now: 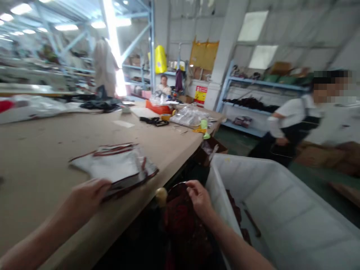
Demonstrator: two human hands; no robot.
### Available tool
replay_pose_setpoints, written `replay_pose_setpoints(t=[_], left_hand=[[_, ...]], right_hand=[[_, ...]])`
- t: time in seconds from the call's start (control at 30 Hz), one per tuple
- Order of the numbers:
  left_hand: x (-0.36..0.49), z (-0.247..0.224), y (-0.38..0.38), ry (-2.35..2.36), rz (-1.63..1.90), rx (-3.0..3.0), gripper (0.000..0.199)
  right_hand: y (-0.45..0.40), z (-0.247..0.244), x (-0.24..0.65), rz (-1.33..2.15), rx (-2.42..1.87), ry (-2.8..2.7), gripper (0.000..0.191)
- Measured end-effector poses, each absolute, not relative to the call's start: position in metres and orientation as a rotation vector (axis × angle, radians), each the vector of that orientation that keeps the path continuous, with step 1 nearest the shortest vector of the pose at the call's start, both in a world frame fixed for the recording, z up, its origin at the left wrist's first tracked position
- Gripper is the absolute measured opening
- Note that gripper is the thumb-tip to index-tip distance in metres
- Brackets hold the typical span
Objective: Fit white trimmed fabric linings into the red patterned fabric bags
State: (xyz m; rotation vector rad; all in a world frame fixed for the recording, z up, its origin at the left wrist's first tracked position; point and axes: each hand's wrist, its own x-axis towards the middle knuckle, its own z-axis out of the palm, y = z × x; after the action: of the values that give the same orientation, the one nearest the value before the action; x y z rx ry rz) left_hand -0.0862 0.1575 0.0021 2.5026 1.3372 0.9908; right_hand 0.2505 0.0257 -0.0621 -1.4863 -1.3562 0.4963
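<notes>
Left hand (88, 197) open on plastic-bagged garment (118, 168), counter (36, 161) edge; right grip (195, 191) narrow, I pinch dark red cloth (180, 217) beside white bin (281, 187).

A glossy clear plastic bag (135, 153) wraps smooth white cloth (112, 168), its edges trimmed in dark red, on a table top (70, 142) of matt tan paper or card, lightly scuffed. Below the table edge, a dark red cloth (182, 221) with a soft, matt look hangs beside a white plastic bin (281, 210) with smooth, faintly ribbed walls. Farther along the table, a crinkled clear plastic bag (189, 116) catches the light. Pale blue painted metal shelving (267, 84) stands behind, and matt brown cardboard boxes (317, 157) sit at right.
</notes>
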Motion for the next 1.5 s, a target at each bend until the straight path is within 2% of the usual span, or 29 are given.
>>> replay_pose_setpoints(t=[0.07, 0.17, 0.23, 0.33, 0.4, 0.5, 0.57, 0.63, 0.73, 0.8, 0.9, 1.2, 1.5], left_hand=[[-0.065, 0.037, 0.138, 1.395, 0.777, 2.598, 0.026], [-0.051, 0.065, 0.119, 1.347, 0.540, 2.667, 0.027], [-0.054, 0.069, 0.108, 1.303, 0.385, 2.632, 0.026], [-0.063, 0.062, 0.093, 1.204, 0.333, 2.502, 0.024], [-0.069, 0.052, 0.086, 1.181, 0.390, 2.426, 0.023], [-0.078, 0.037, 0.079, 1.167, 0.588, 2.341, 0.018], [-0.084, 0.026, 0.072, 1.170, 0.840, 2.269, 0.014], [-0.088, 0.014, 0.059, 1.217, 1.090, 2.156, 0.030], [-0.086, -0.008, 0.037, 1.296, 1.241, 1.957, 0.050], [-0.082, -0.020, 0.025, 1.318, 1.293, 1.826, 0.053], [-0.076, -0.027, 0.016, 1.336, 1.408, 1.673, 0.047], [-0.075, -0.019, -0.001, 1.410, 1.347, 2.091, 0.058], [-0.071, -0.030, 0.009, 1.476, 1.382, 2.239, 0.051]], right_hand=[[0.018, -0.026, 0.246, 0.535, -1.358, -1.419, 0.020], [0.023, 0.010, 0.226, 0.363, -1.150, -1.703, 0.015], [0.030, 0.025, 0.202, 0.258, -1.060, -1.903, 0.019], [0.042, 0.031, 0.159, 0.122, -1.117, -2.212, 0.035], [0.051, 0.027, 0.136, 0.044, -1.201, -2.413, 0.035], [0.066, 0.018, 0.119, -0.074, -1.293, -2.630, 0.016], [0.071, 0.016, 0.117, -0.091, -1.344, -2.626, 0.019], [0.073, 0.020, 0.117, -0.061, -1.344, -2.552, 0.019], [0.069, 0.032, 0.116, -0.057, -1.284, -2.507, 0.017], [0.066, 0.040, 0.113, -0.083, -1.250, -2.512, 0.017], [0.062, 0.047, 0.111, -0.125, -1.246, -2.535, 0.017], [0.058, 0.049, 0.116, -0.192, -1.293, -2.566, 0.013], [0.054, 0.054, 0.111, -0.184, -1.299, -2.588, 0.012]])
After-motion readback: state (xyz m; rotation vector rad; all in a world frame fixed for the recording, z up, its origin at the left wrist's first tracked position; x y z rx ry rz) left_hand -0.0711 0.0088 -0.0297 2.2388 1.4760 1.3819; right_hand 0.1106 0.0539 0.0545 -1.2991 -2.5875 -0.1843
